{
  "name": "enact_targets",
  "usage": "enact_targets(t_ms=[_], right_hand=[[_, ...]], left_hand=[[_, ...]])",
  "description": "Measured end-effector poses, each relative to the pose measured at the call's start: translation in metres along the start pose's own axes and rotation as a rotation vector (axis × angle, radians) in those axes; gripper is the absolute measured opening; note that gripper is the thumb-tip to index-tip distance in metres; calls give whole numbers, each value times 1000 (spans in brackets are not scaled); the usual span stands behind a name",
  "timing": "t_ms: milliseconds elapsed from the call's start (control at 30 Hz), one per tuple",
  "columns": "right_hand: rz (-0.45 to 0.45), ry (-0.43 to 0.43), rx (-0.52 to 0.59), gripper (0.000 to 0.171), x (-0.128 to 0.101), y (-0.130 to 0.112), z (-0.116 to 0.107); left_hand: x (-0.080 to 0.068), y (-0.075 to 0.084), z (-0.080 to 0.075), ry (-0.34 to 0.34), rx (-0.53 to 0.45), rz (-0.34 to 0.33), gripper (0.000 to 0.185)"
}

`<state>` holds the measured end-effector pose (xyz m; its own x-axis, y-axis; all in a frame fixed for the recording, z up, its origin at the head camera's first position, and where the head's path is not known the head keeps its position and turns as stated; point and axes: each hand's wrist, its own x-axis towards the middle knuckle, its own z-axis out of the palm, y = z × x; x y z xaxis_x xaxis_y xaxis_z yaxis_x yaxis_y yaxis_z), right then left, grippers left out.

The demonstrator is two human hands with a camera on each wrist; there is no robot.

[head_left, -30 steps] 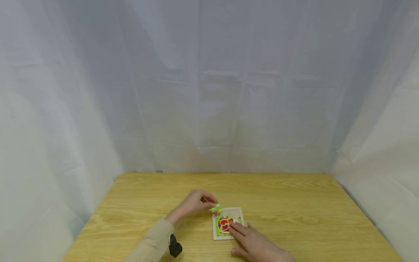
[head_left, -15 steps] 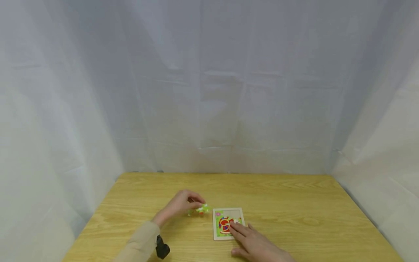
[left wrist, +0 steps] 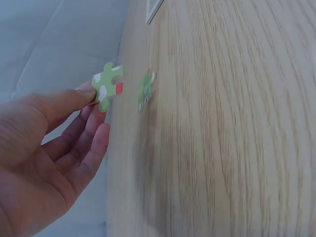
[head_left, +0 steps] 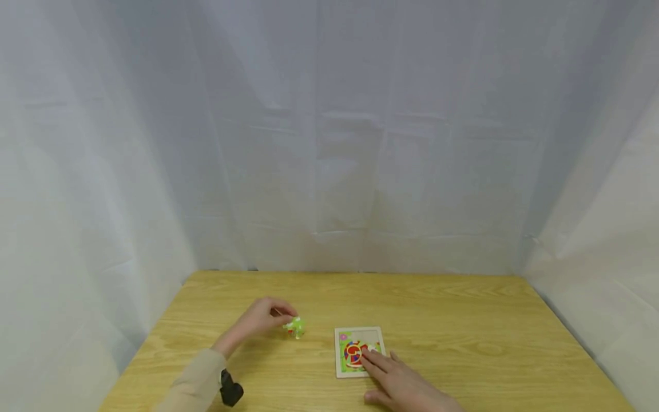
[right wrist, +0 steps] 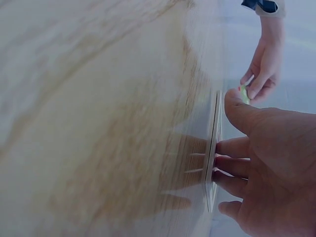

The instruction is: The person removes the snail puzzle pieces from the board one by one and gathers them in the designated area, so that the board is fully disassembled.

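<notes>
The left hand (head_left: pixel 259 321) pinches 1 green puzzle piece (left wrist: pixel 107 92) between the thumb and the fingertips (left wrist: pixel 88 94). The piece has white spots and a bit of red on 1 side. The hand holds it up, just above the table (head_left: pixel 463 320), with its flat face turned on edge. A second green piece (left wrist: pixel 146 91) lies flat on the table, just past the held one. In the head view the 2 pieces look like 1 small green blob (head_left: pixel 296 327) at the tips of the left hand.

The right hand (head_left: pixel 399 382) lies flat with straight fingers. Its fingertips press down on the puzzle board (head_left: pixel 346 333), which sits near the front edge of the table, about in the middle. The hand holds nothing; it only rests on the board. The board shows a red and green picture, and its far part has bare wood.

The held piece is to the left of the board, apart from it, toward the left edge of the table. So the board lies to the right of the left hand. The left hand is the nearer one to both loose pieces. The right hand is well apart from them.

A tan sleeve (head_left: pixel 193 389) covers the left arm, with a black wrist strap (head_left: pixel 230 390) on it. White cloth (head_left: pixel 329 137) hangs behind the table and at both sides.
</notes>
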<state>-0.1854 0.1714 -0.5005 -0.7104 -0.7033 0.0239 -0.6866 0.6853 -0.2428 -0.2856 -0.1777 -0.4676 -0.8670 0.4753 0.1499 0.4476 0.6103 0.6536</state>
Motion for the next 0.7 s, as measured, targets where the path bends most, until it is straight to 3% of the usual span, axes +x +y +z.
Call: enact_targets(t_ms=[133, 467, 700], right_hand=[[1, -4, 8, 68, 0, 0, 0], [-11, 13, -11, 67, -1, -1, -1], [-14, 12, -7, 67, -1, 0, 0]], left_hand=[[-7, -7, -8, 12, 16, -23, 12], [-19, -21, -13, -10, -56, -119, 14], [-22, -23, -11, 8, 2, -137, 15]])
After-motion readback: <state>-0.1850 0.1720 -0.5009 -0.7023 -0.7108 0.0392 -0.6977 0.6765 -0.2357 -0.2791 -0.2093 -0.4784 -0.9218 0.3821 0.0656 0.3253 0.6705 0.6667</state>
